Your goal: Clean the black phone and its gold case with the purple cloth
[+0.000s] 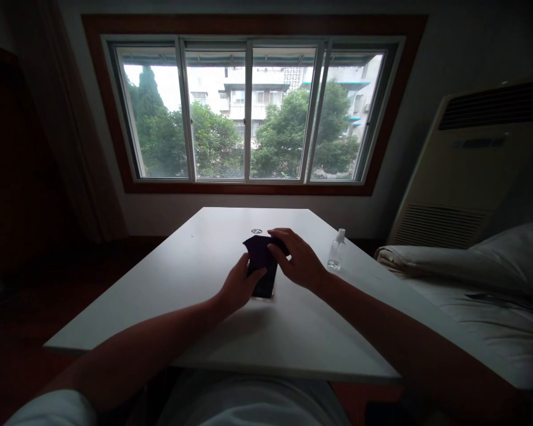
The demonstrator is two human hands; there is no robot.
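Observation:
My left hand [238, 285] is closed around the left side of a dark smartphone [265, 287], its thumb lying across the screen. The phone is held tilted over the white table. A dark purple cloth [258, 247] covers the phone's upper part. From the right, my right hand [301, 263] grips this cloth between thumb and fingers and presses it on the phone. The cloth hides the phone's top end. A clear spray bottle [336, 253] with some liquid in it stands upright to the right of my right hand.
The white table [160, 307] stretches toward a wide window. Just beyond the cloth is a small round black mark or object [256, 231] on the tabletop. At right are a bed with pale bedding [448, 266] and a standing air conditioner [462, 160].

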